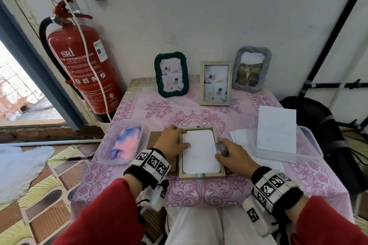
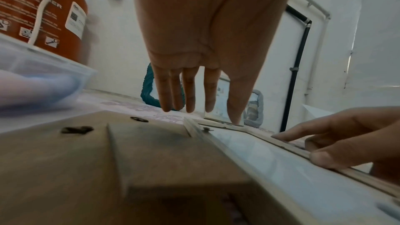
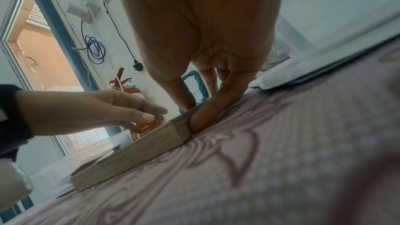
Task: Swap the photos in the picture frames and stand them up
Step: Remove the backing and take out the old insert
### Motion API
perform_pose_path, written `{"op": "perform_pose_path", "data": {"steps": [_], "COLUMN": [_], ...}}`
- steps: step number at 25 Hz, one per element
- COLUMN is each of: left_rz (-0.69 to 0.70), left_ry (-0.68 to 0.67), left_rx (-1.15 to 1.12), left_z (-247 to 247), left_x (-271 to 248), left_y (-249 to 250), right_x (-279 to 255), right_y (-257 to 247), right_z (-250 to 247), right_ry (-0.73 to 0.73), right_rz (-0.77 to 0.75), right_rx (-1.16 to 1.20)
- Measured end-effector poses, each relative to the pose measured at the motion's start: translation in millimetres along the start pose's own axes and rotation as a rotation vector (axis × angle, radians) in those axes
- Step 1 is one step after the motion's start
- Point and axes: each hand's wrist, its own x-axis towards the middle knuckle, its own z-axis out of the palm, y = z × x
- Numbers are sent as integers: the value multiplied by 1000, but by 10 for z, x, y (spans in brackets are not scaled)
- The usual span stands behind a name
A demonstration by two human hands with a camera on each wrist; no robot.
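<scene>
A light wooden frame [image 1: 216, 175] lies face down at the table's centre, with a white photo back [image 1: 200, 151] set inside it. My left hand [image 1: 182, 138] rests on the frame's left rail with straight fingers, and its thumb touches the white sheet. Under that hand, left of the frame, lies the brown backing board [image 1: 157, 139], also close up in the left wrist view [image 2: 108, 160]. My right hand [image 1: 221, 148] pinches the right rail, thumb on top and fingers against the outer side [image 3: 203, 114]. Three frames stand at the back: dark green [image 1: 171, 74], wooden [image 1: 216, 83] and grey [image 1: 251, 68].
A clear tub [image 1: 103, 151] with a blue-pink cloth sits at the left. Another clear tub [image 1: 310, 145] at the right holds white sheets. A red fire extinguisher [image 1: 83, 69] hangs on the wall left of the table. The table's front edge is near my lap.
</scene>
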Motion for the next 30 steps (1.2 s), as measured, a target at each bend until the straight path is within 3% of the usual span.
{"op": "perform_pose_path", "data": {"steps": [4,10,14,17,21,24,26,30], "left_rz": [-95,-90,-126,-142,-193,-132,-65,-1], "left_ry": [-45,16,-87,-84,59,184,154,-69], "left_rx": [129,158,186,181,-75,-312,-517,-715], "left_z": [4,27,34,85,121,97,64,-22], "left_x": [152,198,224,253,266,239,186,46], "left_y": [6,77,97,121,107,77,99,111], "right_x": [-10,2,2,7,14,14,14,10], "right_y": [16,50,68,74,78,81,79,57], "right_z": [17,16,27,30,31,30,28,28], "right_ry": [-4,5,24,29,26,20,18,9], "right_rz": [15,16,-4,-5,-4,-3,3,0], "right_rx": [34,56,55,61,56,41,33,22]}}
